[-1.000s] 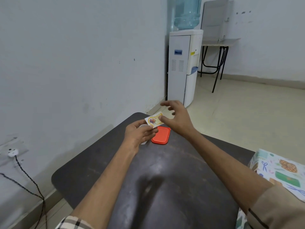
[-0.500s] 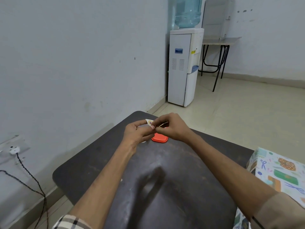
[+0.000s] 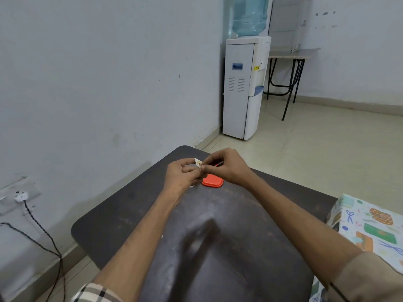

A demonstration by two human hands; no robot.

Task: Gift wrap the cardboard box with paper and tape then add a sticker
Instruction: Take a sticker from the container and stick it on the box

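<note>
Both arms are stretching out over the dark table (image 3: pixel 218 247), hands meeting near its far end. The left hand (image 3: pixel 181 175) is pinching the small sticker (image 3: pixel 198 164), and the right hand (image 3: pixel 226 166) is nipping its edge with curled fingertips, just above the red lid (image 3: pixel 214 181). The wrapped box (image 3: pixel 370 227) is sitting off right, by the table's edge.

Left hand (image 3: pixel 181 177) and right hand (image 3: pixel 229 168) are hiding most of the sticker (image 3: pixel 198 163). The frame edge is cropping the wrapped box (image 3: pixel 375 227).
</note>
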